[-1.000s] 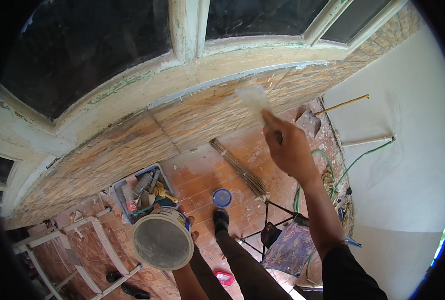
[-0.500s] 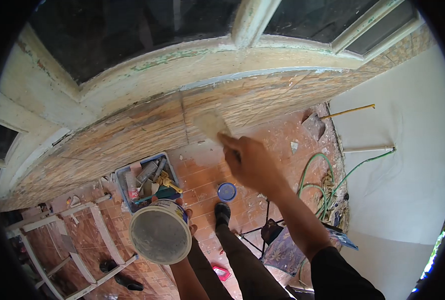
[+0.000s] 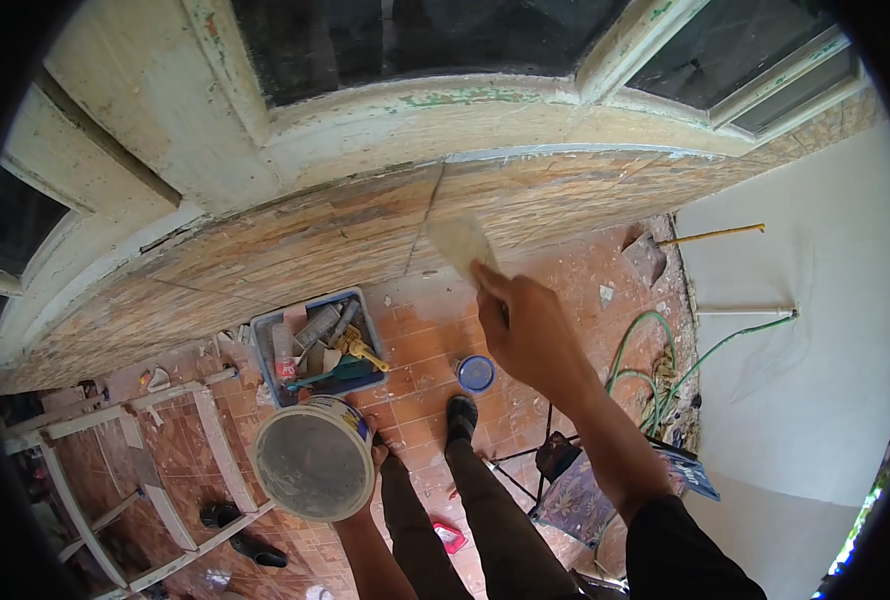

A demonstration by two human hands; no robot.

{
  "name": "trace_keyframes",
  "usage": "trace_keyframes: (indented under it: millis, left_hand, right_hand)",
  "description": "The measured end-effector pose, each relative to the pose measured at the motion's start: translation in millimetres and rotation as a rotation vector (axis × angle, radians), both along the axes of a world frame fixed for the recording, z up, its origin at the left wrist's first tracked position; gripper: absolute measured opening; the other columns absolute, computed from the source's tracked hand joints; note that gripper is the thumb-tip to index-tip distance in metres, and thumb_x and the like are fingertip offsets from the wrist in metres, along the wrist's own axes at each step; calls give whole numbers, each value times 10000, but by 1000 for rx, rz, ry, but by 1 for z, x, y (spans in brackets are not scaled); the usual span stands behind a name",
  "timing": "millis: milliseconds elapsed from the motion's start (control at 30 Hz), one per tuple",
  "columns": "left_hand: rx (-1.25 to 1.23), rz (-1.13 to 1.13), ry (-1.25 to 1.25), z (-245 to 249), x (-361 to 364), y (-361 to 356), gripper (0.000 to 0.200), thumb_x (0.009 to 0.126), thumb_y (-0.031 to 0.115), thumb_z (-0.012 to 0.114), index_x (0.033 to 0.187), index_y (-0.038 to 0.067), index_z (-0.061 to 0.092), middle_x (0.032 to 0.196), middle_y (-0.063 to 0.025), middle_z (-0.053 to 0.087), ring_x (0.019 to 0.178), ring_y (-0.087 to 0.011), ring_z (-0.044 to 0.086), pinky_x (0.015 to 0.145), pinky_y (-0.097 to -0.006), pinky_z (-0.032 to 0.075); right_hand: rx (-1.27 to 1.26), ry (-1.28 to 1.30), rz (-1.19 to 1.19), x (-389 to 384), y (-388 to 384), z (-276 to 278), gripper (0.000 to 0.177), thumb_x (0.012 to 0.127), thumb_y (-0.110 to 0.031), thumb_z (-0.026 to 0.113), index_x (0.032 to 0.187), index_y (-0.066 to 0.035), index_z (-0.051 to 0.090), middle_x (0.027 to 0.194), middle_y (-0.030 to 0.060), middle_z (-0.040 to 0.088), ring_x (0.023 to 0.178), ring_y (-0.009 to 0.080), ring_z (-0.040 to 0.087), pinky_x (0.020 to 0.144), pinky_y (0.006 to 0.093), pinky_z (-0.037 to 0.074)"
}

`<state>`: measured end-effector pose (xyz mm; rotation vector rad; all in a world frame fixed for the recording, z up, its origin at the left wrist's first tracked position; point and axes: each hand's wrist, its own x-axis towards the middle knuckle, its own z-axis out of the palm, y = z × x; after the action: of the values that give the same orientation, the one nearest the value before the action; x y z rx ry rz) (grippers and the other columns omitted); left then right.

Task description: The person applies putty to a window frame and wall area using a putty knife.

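Note:
A putty knife [image 3: 460, 243] with a wide pale blade is gripped in my right hand [image 3: 532, 325], its blade held out before the stone-patterned wall. My left hand [image 3: 377, 450] holds a white plastic tub [image 3: 315, 462] from beneath and the side; its open mouth faces me and a grey layer coats the inside. Above the wall runs a cream window frame [image 3: 395, 110] with peeling paint and green patches. Along the frame's lower edge lies a whitish-grey strip [image 3: 535, 151].
A blue-grey crate [image 3: 383, 378] of tools stands by the wall, with a blue lid [image 3: 475, 373] near my foot. A wooden ladder [image 3: 223, 445] lies left. Right are a floral-covered chair [image 3: 577, 500], a green hose [image 3: 620, 350] and a shovel [image 3: 647, 258].
My view has turned left, so window and crate sit further right. The putty knife stays raised in my right hand, and my left hand keeps the tub.

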<state>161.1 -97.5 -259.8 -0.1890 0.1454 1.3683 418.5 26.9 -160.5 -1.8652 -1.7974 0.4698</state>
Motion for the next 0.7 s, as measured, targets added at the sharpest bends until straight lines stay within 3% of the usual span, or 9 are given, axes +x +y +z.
trace_keyframes:
  millis: [67, 167, 267, 367, 467, 567, 667, 700]
  left_hand:
    - [34, -15, 28, 0, -7, 1, 691, 999, 509, 572, 1605, 300, 312, 1593, -225, 353, 1315, -452, 470, 916, -589, 524]
    - [24, -43, 25, -5, -18, 4, 711, 983, 533, 586, 1599, 286, 331, 1598, -223, 348, 1321, -455, 475, 904, -587, 523]
    - [12, -63, -22, -13, -26, 7, 731, 970, 556, 596, 1593, 266, 348, 1602, -223, 342, 1338, -462, 465, 902, -592, 517]
    - [-9, -51, -10, -21, -33, 9, 747, 966, 578, 590, 1589, 239, 356, 1610, -215, 332, 1340, -470, 460, 908, -608, 505]
    - [-112, 8, 91, -33, -34, 6, 776, 964, 619, 562, 1586, 202, 359, 1608, -213, 348, 1359, -466, 450, 956, -627, 483]
    - [-168, 23, 251, -44, -33, 22, 811, 964, 656, 521, 1582, 156, 362, 1577, -222, 407, 1382, -456, 447, 1037, -623, 452]
    - [-267, 2, 251, -90, -52, 31, 813, 981, 660, 436, 1579, 114, 362, 1499, -276, 489, 1384, -453, 471, 1134, -587, 406]
    - [-232, -41, 290, -87, -52, 34, 803, 986, 652, 415, 1577, 110, 366, 1487, -295, 490, 1371, -459, 484, 1128, -587, 413]
  right_hand:
    - [-39, 25, 60, -5, -14, 3, 398, 971, -112, 578, 1351, 2, 609, 849, 281, 616, 740, 450, 652, 666, 513, 533]
    - [67, 58, -52, -11, 5, 17, 391, 971, -101, 572, 1345, 5, 609, 848, 286, 616, 760, 465, 648, 692, 526, 531]
    - [139, 18, -137, -21, 27, -6, 388, 968, -83, 567, 1342, 10, 610, 836, 281, 610, 782, 465, 649, 710, 524, 531]
    - [-77, -86, -49, -26, 0, 7, 394, 972, -78, 569, 1355, 6, 599, 863, 297, 619, 805, 466, 647, 742, 511, 536]
    - [-119, 58, 27, -33, -40, 12, 418, 976, -98, 584, 1384, -12, 575, 938, 286, 645, 825, 464, 647, 772, 507, 541]
    - [-378, 417, 69, -38, -61, 63, 442, 972, -117, 600, 1402, -25, 556, 1012, 254, 669, 845, 465, 649, 800, 494, 543]
    - [-330, 288, 503, -35, -73, 76, 467, 973, -144, 620, 1420, -47, 526, 986, 189, 670, 837, 404, 678, 741, 478, 558]
    - [-453, 194, 564, -42, -74, 87, 484, 962, -141, 631, 1421, -40, 515, 963, 190, 660, 828, 385, 683, 705, 468, 561]
